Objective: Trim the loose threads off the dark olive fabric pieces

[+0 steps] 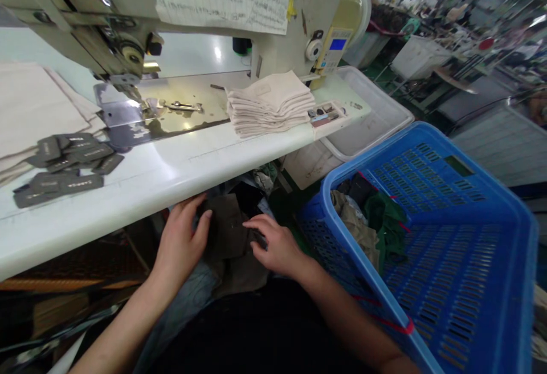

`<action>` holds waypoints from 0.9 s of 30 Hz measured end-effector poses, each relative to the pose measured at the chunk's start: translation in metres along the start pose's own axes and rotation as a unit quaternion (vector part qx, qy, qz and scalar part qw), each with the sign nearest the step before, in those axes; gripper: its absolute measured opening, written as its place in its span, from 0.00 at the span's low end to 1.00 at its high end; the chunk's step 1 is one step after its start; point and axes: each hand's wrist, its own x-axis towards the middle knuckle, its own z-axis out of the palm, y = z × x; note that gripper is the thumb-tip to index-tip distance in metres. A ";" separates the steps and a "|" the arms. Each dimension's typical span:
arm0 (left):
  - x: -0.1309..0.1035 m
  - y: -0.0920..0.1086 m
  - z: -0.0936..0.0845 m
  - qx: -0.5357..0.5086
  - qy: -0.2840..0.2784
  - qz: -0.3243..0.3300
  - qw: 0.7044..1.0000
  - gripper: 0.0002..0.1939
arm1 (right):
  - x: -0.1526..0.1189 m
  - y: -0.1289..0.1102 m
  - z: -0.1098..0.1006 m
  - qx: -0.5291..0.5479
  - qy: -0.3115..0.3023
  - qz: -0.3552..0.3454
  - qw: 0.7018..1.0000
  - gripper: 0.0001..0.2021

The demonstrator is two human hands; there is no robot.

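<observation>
Below the table edge, a dark brown fabric piece (226, 226) lies over my lap. My left hand (183, 234) is beside its left edge, thumb apart from the fingers; the fingertips are close to the table's underside and partly hidden. At the right edge of the fabric is my right hand (276, 243), its fingers and thumb curled around a small dark piece (258, 239), which looks like cloth. More brown fabric (241, 275) spreads beneath. Above stands a sewing machine (273, 49), with a folded stack of beige cloth pieces (269, 106) on its table (205, 160).
Several dark grey labels (77, 154) lie at the table's left on beige cloth (38, 106). To my right stands a blue plastic basket (453, 191) holding green cloth (384, 220) and brown cloth. A white bin (371, 106) is behind it. A small parts tray (327, 117) sits beside the stack.
</observation>
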 end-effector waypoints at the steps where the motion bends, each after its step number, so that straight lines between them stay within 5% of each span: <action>1: -0.004 0.002 -0.001 0.009 0.004 0.022 1.000 0.18 | 0.001 0.003 0.003 -0.029 -0.012 0.015 0.999 0.24; 4: -0.016 0.008 -0.007 0.001 -0.002 0.077 0.997 0.15 | 0.008 0.011 0.012 -0.097 -0.042 0.032 0.994 0.22; 8: -0.030 0.007 -0.010 -0.025 -0.143 0.134 0.980 0.15 | 0.016 0.016 0.018 -0.090 -0.050 0.027 0.994 0.11; 11: -0.036 0.001 -0.007 0.017 -0.218 0.175 0.960 0.28 | 0.017 0.012 0.015 0.064 -0.010 0.056 0.996 0.06; 14: -0.037 0.001 -0.005 0.017 -0.221 0.174 0.959 0.34 | 0.016 0.001 0.006 0.251 0.010 0.113 0.961 0.04; 19: -0.025 0.023 -0.014 -0.179 -0.211 -0.059 0.959 0.18 | 0.015 -0.019 -0.012 0.336 0.044 0.168 0.926 0.08; 24: -0.012 0.045 -0.020 -0.389 -0.197 -0.326 0.839 0.19 | 0.015 -0.028 -0.020 0.366 0.044 0.148 0.918 0.08; 27: -0.009 0.049 -0.017 -0.420 -0.170 -0.394 0.800 0.20 | 0.014 -0.031 -0.026 0.385 0.013 0.142 0.912 0.12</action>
